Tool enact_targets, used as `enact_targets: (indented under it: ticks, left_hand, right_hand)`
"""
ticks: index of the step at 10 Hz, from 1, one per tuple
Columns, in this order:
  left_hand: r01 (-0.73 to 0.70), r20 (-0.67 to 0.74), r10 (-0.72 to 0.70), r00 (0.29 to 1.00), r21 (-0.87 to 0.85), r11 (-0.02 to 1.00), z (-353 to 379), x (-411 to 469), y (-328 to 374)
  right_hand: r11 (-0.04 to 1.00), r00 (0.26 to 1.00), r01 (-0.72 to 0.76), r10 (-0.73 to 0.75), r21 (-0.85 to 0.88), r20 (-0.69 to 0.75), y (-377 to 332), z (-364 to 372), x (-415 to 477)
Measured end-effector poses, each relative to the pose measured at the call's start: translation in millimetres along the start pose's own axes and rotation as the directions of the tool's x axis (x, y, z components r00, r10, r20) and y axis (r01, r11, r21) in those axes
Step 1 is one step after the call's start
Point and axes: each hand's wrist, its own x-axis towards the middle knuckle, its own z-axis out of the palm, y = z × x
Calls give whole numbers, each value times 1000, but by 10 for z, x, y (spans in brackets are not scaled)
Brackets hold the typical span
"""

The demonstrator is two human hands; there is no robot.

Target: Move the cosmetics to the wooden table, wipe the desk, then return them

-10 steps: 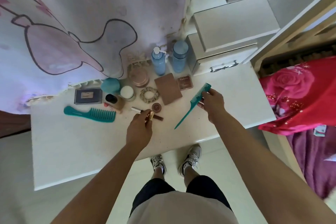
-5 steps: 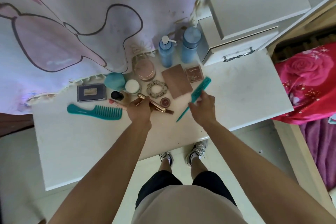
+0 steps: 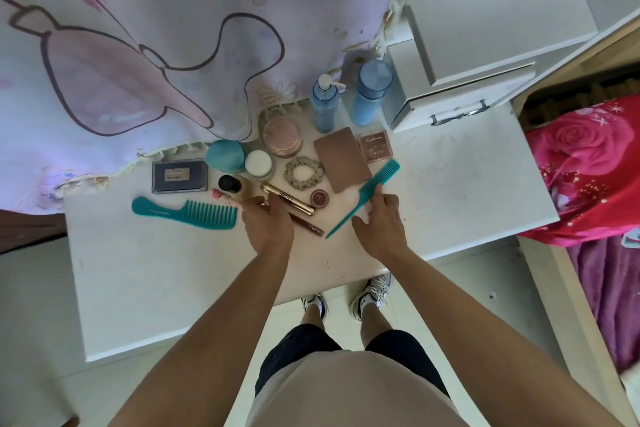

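Observation:
Cosmetics lie along the back of the white desk (image 3: 173,281): a dark palette (image 3: 179,175), a teal wide comb (image 3: 183,213), a small bottle (image 3: 233,185), a white jar (image 3: 258,163), a pink compact (image 3: 282,137), a scrunchie (image 3: 304,173), a brown palette (image 3: 341,159) and two blue bottles (image 3: 323,104). A gold tube (image 3: 287,199) rests flat on the desk just beyond my left hand (image 3: 266,222), whose fingers are spread and whose thumb is beside the tube. My right hand (image 3: 379,222) touches the teal tail comb (image 3: 363,196) with straight fingers, thumb held apart.
A white drawer box (image 3: 460,94) stands at the desk's back right. A printed cloth (image 3: 138,45) hangs over the back left. A bed with a red rose blanket (image 3: 588,166) is at the right. A dark wooden surface (image 3: 20,229) shows at the left edge.
My left hand has laid the gold tube down among the cosmetics and opened. My right hand has lowered the tail comb onto the desk beside the brown palette and loosened its hold.

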Motion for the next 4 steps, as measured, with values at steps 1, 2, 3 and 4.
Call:
enact_targets:
  ticks: [1, 2, 3, 4]
  left_hand:
    - [-369, 91, 358, 929, 274, 888, -101, -122, -262]
    - [-494, 281, 407, 869, 490, 718, -196, -153, -477]
    - [-537, 406, 359, 840, 531, 656, -245, -99, -540]
    - [-543, 497, 277, 823, 541, 642, -294, -54, -488]
  right_hand:
    - [999, 1000, 13, -13, -38, -5, 17, 20, 8]
    - [999, 1000, -1, 2, -53, 13, 7, 2, -8]
    - [1000, 999, -16, 15, 13, 35, 1, -39, 3]
    - [996, 995, -44, 36, 79, 98, -48, -185, -18]
